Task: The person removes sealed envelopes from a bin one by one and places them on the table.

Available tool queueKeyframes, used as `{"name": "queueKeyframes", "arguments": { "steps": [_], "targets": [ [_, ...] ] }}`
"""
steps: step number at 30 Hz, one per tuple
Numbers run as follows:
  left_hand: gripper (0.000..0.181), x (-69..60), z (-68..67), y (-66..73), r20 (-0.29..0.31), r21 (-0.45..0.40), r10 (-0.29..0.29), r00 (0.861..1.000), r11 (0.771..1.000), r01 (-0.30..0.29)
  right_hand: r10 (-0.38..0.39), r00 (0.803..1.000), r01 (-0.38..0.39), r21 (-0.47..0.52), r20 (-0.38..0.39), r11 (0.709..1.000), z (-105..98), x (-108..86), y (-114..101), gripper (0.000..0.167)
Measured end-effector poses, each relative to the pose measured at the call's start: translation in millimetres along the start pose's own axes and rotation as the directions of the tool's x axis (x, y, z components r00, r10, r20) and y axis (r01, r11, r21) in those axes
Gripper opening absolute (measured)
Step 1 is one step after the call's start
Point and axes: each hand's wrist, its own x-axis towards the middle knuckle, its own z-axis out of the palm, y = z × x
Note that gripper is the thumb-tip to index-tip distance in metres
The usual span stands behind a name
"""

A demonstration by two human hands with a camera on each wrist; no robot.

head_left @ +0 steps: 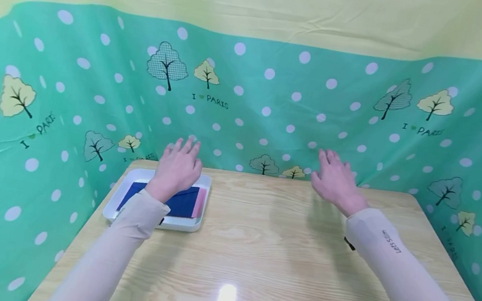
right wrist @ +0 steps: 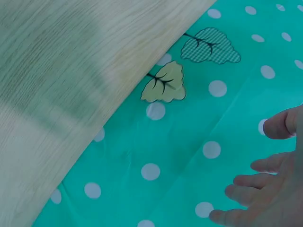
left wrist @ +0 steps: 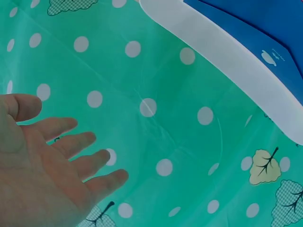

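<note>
My left hand (head_left: 178,170) hovers over a white tray (head_left: 135,175) at the table's far left, fingers spread and holding nothing. In the tray lies a dark blue flat item (head_left: 183,203), perhaps a folder or envelope, with a pink strip (head_left: 199,202) along its right side. The left wrist view shows the tray's rim and the blue item (left wrist: 279,61) with a small white print. Above the far right part of the table is my right hand (head_left: 337,182), its fingers loosely extended with nothing in them. My forearm and hand hide part of the tray.
A light wooden table (head_left: 252,249) spreads before me, with a bright light reflection near its front. Green dotted cloth (head_left: 276,87) with tree prints hangs behind the table and at both sides, yellow higher up.
</note>
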Motion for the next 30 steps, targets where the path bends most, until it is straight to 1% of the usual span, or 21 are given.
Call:
{"name": "queueKeyframes", "arguments": {
  "steps": [7,15,21,26,30],
  "targets": [
    [0.061,-0.1,2.1,-5.4,0.009,-0.047,-0.024,1.0,0.999,0.024,-0.015,1.0,0.014,0.046,0.015,0.999,-1,3.5,-14,0.067],
    [0.061,-3.2,3.4,-15.5,0.075,-0.146,-0.035,0.997,0.988,0.046,-0.05,0.999,0.049,0.07,0.005,0.996,1,7.5,-33,0.067],
    [0.06,-5.1,2.7,-28.1,0.087,-0.17,-0.06,0.994,0.983,0.074,-0.077,0.997,0.079,0.102,-0.026,0.992,6,14.3,-48,0.064],
    [0.059,-7.6,6.7,-38.9,0.094,-0.189,-0.071,0.993,0.978,0.088,-0.089,0.996,0.092,0.144,-0.026,0.985,13,17.6,-60,0.063],
    [0.059,-10.6,8.7,-48.4,0.101,-0.213,-0.095,0.99,0.97,0.114,-0.092,0.995,0.096,0.184,-0.029,0.978,20,21.4,-70,0.063]
  ]
}}
